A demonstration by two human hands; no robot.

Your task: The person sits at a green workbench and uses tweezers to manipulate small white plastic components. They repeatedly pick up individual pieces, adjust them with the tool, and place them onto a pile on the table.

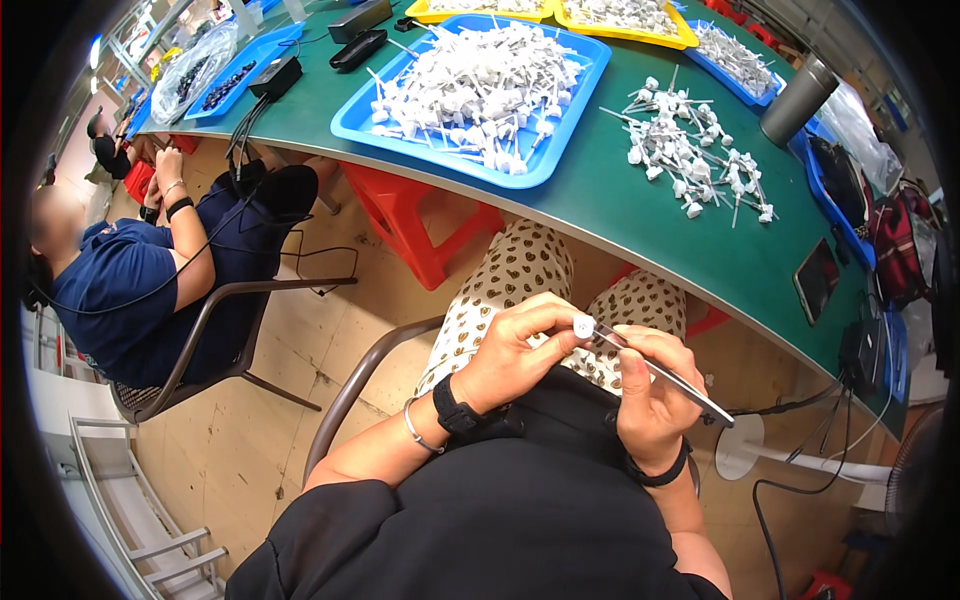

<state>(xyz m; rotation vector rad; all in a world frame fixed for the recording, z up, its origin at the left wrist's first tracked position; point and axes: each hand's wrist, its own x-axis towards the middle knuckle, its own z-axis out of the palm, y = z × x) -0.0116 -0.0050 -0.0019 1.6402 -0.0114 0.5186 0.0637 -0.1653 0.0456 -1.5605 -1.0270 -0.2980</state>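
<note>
Over my lap, my left hand (522, 348) pinches a small white plastic part (583, 326) between thumb and fingertips. Closed around slim silver tweezers (703, 398), my right hand (652, 392) keeps their thin tip at the white part; the wider end sticks out past my palm. Whether the tip touches or enters the part is too small to tell. On the green table ahead, a blue tray (350, 122) carries a heap of similar white parts (480, 85) with thin stems. To its right lies a loose pile of white parts (690, 145) on the tabletop.
Yellow trays (640, 36) stand at the far edge. A grey bottle (800, 100) and a phone (816, 280) are on the right. A seated person (150, 260) is at my left. Red stools (410, 225) sit under the table; cables and a white fan stand (740, 447) are at lower right.
</note>
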